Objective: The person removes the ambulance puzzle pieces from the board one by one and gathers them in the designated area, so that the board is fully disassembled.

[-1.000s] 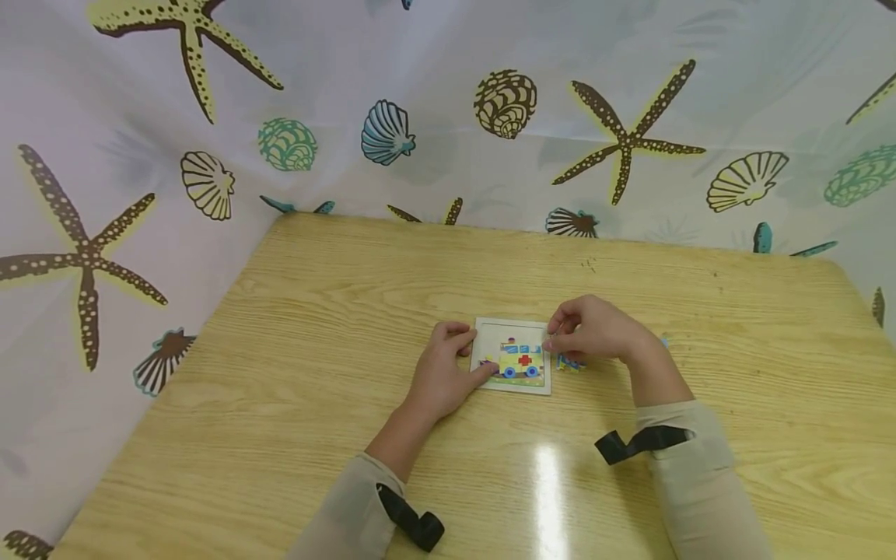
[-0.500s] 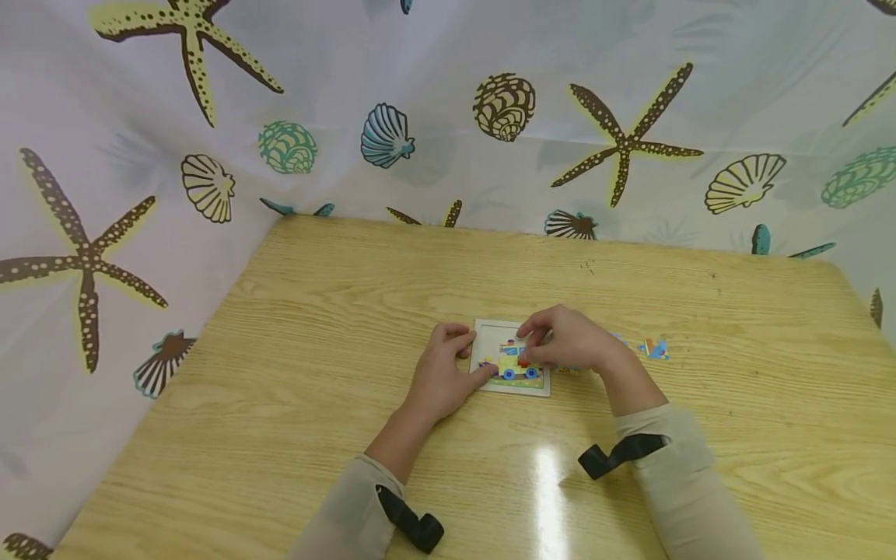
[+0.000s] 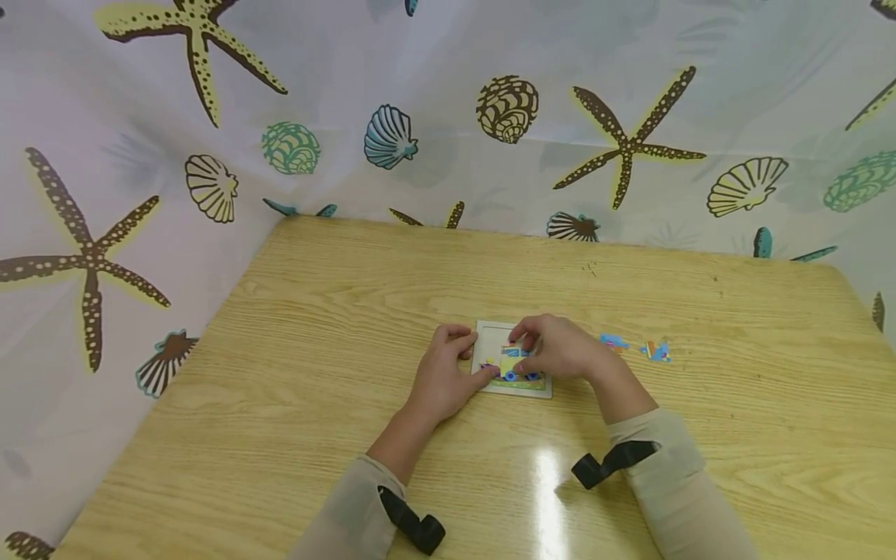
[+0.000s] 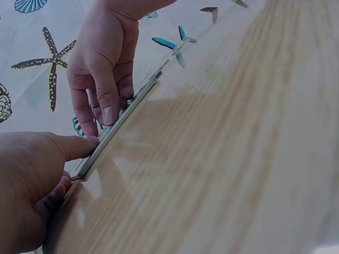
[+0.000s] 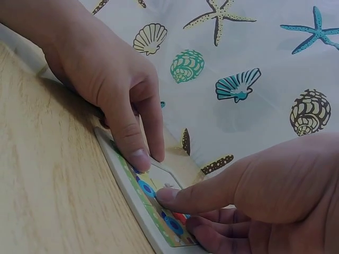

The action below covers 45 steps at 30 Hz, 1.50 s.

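Observation:
A square, pale-rimmed jigsaw board lies on the table, showing a yellow ambulance picture with blue wheels. My left hand grips its left side, thumb on the picture and fingers along the outer edge. Over the picture's right part is my right hand, thumb and forefinger apart with their tips down at the ambulance. In the right wrist view, the right thumb lies on the puzzle beside a blue wheel. A patch of red shows past it. I cannot tell if this hand pinches a piece; its palm hides the board's right side.
Two loose blue-and-orange puzzle pieces lie right of the board, one piece near the right wrist and another piece farther out. A seashell-print curtain borders the wood-grain table behind and at the left.
My right hand has moved left from the board's right edge onto the ambulance, bringing the loose pieces beyond it into view. My left hand has stayed on the board.

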Motion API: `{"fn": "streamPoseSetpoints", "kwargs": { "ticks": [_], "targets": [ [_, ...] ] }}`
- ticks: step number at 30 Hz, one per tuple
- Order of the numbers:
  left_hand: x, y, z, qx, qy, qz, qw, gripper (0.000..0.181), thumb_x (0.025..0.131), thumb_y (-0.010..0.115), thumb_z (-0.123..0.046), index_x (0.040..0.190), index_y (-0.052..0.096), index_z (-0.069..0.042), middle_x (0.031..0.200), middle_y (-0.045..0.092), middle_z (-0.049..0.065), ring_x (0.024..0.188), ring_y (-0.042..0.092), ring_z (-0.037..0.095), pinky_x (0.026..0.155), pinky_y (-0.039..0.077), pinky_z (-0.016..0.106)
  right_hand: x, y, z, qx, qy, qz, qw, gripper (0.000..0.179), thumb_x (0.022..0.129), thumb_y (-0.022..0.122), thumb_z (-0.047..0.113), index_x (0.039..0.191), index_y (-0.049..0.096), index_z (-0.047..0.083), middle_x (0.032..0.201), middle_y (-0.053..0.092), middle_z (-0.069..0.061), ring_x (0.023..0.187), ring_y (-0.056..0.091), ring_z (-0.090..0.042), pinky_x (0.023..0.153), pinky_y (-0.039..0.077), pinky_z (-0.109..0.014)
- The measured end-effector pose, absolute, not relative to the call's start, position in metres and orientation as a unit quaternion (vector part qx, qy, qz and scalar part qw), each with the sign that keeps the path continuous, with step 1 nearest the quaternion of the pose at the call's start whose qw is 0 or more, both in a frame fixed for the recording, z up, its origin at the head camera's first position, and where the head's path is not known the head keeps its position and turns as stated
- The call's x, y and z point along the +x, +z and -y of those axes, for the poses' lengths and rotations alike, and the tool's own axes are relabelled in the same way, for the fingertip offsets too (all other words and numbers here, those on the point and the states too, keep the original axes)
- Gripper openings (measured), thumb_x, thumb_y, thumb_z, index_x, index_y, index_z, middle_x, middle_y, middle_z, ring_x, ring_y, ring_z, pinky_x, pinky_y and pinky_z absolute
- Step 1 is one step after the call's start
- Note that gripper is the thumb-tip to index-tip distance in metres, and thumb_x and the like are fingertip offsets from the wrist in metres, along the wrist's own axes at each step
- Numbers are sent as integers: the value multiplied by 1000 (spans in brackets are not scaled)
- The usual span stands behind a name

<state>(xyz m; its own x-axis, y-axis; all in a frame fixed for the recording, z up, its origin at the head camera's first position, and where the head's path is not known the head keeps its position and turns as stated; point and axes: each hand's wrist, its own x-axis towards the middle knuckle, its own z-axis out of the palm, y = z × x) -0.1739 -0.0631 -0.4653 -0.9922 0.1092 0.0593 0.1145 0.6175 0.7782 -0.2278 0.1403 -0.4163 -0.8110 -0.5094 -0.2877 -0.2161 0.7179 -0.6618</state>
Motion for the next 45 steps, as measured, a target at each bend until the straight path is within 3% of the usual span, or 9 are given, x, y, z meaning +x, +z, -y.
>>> {"fn": "streamPoseSetpoints", "kwargs": {
  "ticks": [8,14,20,31,45],
  "targets": [
    [-174,-466,62,-64,-429,901,8,64,85,81,-27,136,58,6,139,47,12,115,59,25,98,51,39,-226,-415,-142,-186,-332,-897,225,35,86,79,16,113,59,12,112,64,-12,84,62,-20,76,51,-32],
    [-175,-467,61,-64,-424,903,16,64,84,82,-27,134,59,6,138,48,12,113,60,24,98,52,38,-228,-416,-145,-177,-387,-872,240,18,95,68,12,107,57,7,100,62,-11,76,66,-19,68,54,-29],
    [-175,-466,61,-63,-424,903,17,64,83,82,-27,134,60,6,138,48,12,113,60,24,98,51,38,-229,-415,-150,-194,-403,-864,232,14,95,68,12,103,59,5,93,62,-10,74,65,-20,67,54,-31],
    [-174,-465,61,-60,-426,903,11,65,84,81,-28,135,58,6,139,47,12,113,59,24,98,51,39,-230,-406,-163,-201,-432,-840,259,23,99,59,6,121,64,0,96,64,-16,82,70,-24,76,58,-36],
    [-173,-465,60,-55,-431,901,8,65,84,82,-26,135,58,5,139,47,11,113,58,23,98,51,38,-234,-399,-181,-175,-427,-842,279,18,96,65,10,108,62,-2,90,70,-14,80,69,-22,76,57,-36]
  ]
}}
